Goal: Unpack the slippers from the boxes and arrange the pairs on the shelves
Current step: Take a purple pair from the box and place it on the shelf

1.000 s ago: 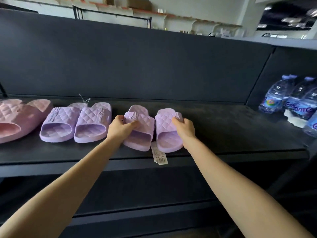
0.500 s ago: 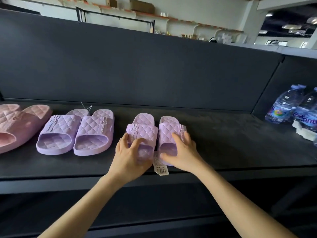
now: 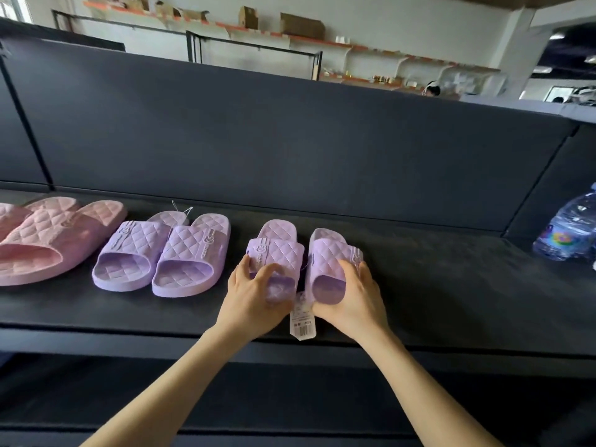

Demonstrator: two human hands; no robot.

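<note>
forearms: bare, both come in from 6 o'clock across the shelf's front lip.
left hand (image 3: 254, 295): clamped on the toe end of the left slipper (image 3: 279, 253), thumb on the strap's 9 o'clock side, fingers curled over the toe opening.
right hand (image 3: 353, 298): grasping the right slipper (image 3: 332, 258), fingers wrapped round the strap's 3 o'clock side, thumb at the toe edge.
tag (image 3: 301, 321): white with a barcode, between the two hands at 6 o'clock of the slippers, lying at the shelf's front edge.
held slippers: lilac, quilted straps, side by side on the shelf with a narrow gap between them, toes at 6 o'clock, heels at 12. Cannot tell if the toes are lifted off.
shelf (image 3: 451, 301): dark and flat, carries all the pairs.
lilac pair (image 3: 163, 253): at 9 o'clock of the held slippers, set apart from them, the two touching, same orientation, a clear tag loop at the heels.
pink pair (image 3: 54, 240): further out at 9 o'clock, larger, cut off by the frame edge.
bottle (image 3: 567, 233): clear water bottle with a coloured label, at 3 o'clock, well apart from the slippers.
back panel (image 3: 290, 140): dark, upright behind the shelf at 12 o'clock.
far wall: wall shelves with cardboard boxes (image 3: 301, 25) at 12 o'clock.
</note>
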